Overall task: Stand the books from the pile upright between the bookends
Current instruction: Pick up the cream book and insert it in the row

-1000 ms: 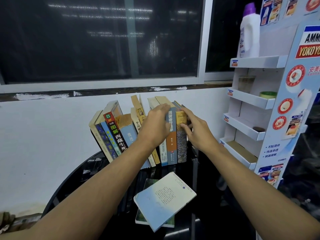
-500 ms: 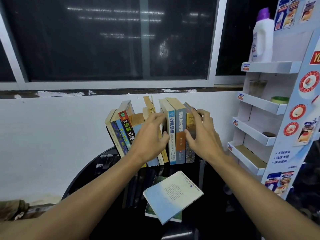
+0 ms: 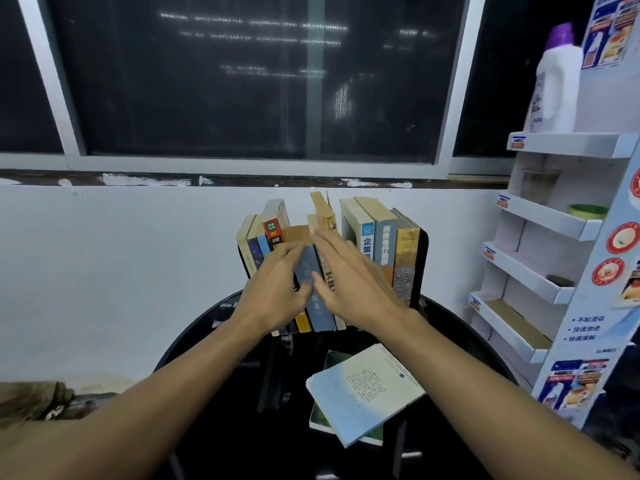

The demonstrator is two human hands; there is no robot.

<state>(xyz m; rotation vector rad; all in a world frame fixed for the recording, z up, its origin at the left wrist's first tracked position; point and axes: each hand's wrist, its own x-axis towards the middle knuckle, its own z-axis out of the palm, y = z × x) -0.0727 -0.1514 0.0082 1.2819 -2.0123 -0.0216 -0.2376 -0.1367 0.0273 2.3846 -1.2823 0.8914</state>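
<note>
A row of books (image 3: 384, 237) stands at the back of a round black table (image 3: 450, 327), against the white wall. A black bookend (image 3: 423, 265) closes its right end; the left bookend is hidden. Three books on the right stand straight, while those on the left lean. My left hand (image 3: 277, 289) touches the leaning books, its fingers on a blue-grey book (image 3: 315, 299). My right hand (image 3: 349, 282) lies flat with straight fingers against the middle books. Nearer me a pile of two books (image 3: 363, 389) lies flat, a pale blue one on top.
A white cardboard display rack (image 3: 554, 220) stands right of the table, with a white detergent bottle (image 3: 557, 81) on its top shelf. A dark window runs above the wall. Something brownish (image 3: 31, 403) lies at the lower left.
My right hand has moved left, from the right-hand books to the middle of the row. My left hand has slid left onto the leaning books. The right three books now stand free.
</note>
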